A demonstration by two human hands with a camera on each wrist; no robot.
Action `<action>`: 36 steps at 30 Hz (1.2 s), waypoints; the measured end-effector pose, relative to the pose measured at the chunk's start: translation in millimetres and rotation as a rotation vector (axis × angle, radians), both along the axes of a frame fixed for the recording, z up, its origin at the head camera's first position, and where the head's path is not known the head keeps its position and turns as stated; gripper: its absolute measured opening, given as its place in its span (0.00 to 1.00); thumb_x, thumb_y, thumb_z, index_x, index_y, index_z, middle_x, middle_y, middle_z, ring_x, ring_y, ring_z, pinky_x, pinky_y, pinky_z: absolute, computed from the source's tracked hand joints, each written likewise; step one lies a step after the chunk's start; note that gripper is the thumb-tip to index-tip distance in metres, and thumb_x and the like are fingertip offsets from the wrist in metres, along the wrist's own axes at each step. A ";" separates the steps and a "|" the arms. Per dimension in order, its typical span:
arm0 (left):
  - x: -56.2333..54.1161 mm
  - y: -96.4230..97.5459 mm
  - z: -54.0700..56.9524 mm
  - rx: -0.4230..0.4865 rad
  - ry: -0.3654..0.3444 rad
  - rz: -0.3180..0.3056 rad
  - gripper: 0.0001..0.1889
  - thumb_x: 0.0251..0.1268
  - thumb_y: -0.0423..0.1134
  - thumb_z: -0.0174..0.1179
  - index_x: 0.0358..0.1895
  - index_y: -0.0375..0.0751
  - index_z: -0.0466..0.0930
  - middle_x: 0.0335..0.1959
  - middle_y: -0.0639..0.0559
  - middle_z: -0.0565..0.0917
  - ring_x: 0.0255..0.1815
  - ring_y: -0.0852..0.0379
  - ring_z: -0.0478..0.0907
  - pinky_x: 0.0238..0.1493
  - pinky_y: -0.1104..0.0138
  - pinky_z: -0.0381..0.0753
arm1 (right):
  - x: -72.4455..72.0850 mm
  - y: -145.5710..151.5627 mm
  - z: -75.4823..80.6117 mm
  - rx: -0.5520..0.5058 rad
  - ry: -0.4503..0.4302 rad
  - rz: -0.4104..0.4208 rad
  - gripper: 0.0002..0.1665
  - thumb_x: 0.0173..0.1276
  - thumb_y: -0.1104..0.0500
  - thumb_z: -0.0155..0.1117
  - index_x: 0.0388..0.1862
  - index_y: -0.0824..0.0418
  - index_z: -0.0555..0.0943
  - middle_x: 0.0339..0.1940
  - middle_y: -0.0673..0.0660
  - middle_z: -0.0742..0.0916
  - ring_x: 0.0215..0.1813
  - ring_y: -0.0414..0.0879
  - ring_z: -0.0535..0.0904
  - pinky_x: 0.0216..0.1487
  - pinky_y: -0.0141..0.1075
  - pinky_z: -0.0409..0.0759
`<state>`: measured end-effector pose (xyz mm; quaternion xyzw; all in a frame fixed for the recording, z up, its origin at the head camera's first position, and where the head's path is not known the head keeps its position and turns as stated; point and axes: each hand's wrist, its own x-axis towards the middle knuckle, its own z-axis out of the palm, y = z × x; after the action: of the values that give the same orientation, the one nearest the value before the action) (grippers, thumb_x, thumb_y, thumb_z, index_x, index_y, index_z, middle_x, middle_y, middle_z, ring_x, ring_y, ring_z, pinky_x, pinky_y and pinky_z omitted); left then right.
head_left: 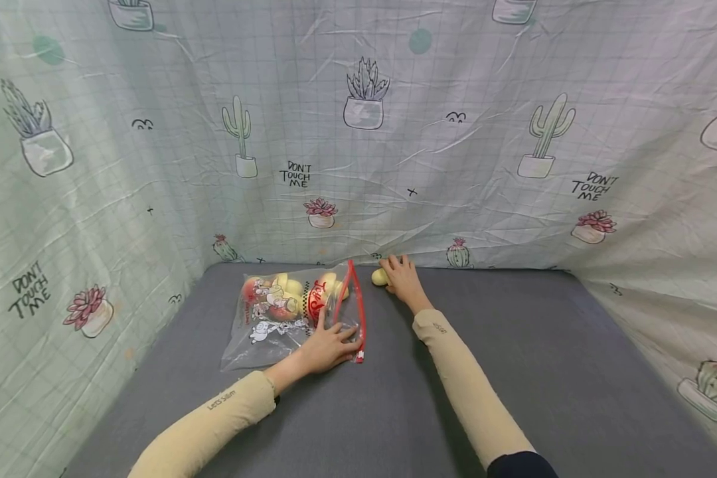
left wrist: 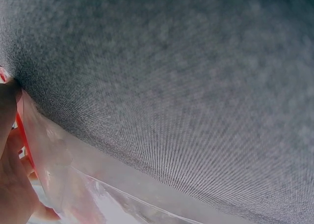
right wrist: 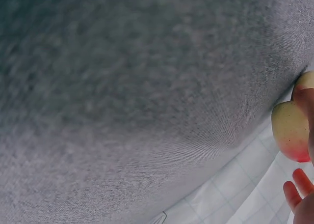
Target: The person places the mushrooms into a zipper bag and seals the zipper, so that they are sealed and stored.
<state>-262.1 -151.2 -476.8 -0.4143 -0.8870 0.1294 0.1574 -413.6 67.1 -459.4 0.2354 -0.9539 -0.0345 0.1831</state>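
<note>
A clear zip bag [head_left: 257, 348] with a red zip edge lies on the grey table, several yellow and red fruits [head_left: 287, 285] inside it. My left hand [head_left: 325, 348] holds the bag by its open right side; in the left wrist view its thumb and fingers [left wrist: 14, 184] are at the red edge. At the table's back, my right hand [head_left: 403, 282] grips a yellow fruit [head_left: 380, 277]. The right wrist view shows a red blush on this fruit [right wrist: 289, 128], with the thumb across it. Another rounded yellow part shows above; whether it is a separate fruit I cannot tell.
A pale cloth curtain [head_left: 412, 153] printed with potted cacti hangs behind the table [head_left: 514, 372] and along both sides. Its lower edge meets the table's back edge close to the right hand.
</note>
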 end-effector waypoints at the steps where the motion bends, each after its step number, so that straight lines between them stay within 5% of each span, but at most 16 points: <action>1: 0.1 0.0 0.1 -0.002 0.000 0.001 0.22 0.62 0.55 0.47 0.59 0.61 0.68 0.59 0.54 0.73 0.54 0.51 0.72 0.55 0.33 0.53 | 0.2 0.6 -0.3 -0.006 -0.004 0.007 0.35 0.53 0.52 0.68 0.58 0.55 0.65 0.51 0.58 0.70 0.51 0.57 0.67 0.50 0.48 0.68; 18: 1.2 -1.2 1.2 0.024 -0.024 -0.014 0.21 0.62 0.54 0.47 0.59 0.60 0.69 0.59 0.53 0.73 0.54 0.50 0.72 0.55 0.33 0.52 | 11.9 12.1 5.8 -0.118 -0.089 0.081 0.35 0.49 0.57 0.70 0.52 0.62 0.63 0.58 0.63 0.68 0.51 0.61 0.69 0.47 0.52 0.68; 36: 0.9 0.4 2.3 0.043 -0.056 -0.012 0.21 0.62 0.53 0.48 0.58 0.59 0.70 0.60 0.51 0.73 0.56 0.49 0.71 0.56 0.33 0.50 | 30.3 20.8 9.0 -0.142 -0.112 0.170 0.39 0.48 0.55 0.69 0.62 0.52 0.66 0.48 0.65 0.67 0.41 0.57 0.66 0.35 0.46 0.72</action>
<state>-261.2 -150.8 -474.5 -0.4196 -0.8912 0.0977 0.1420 -383.4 87.9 -450.4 0.3034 -0.9393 0.0619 0.1478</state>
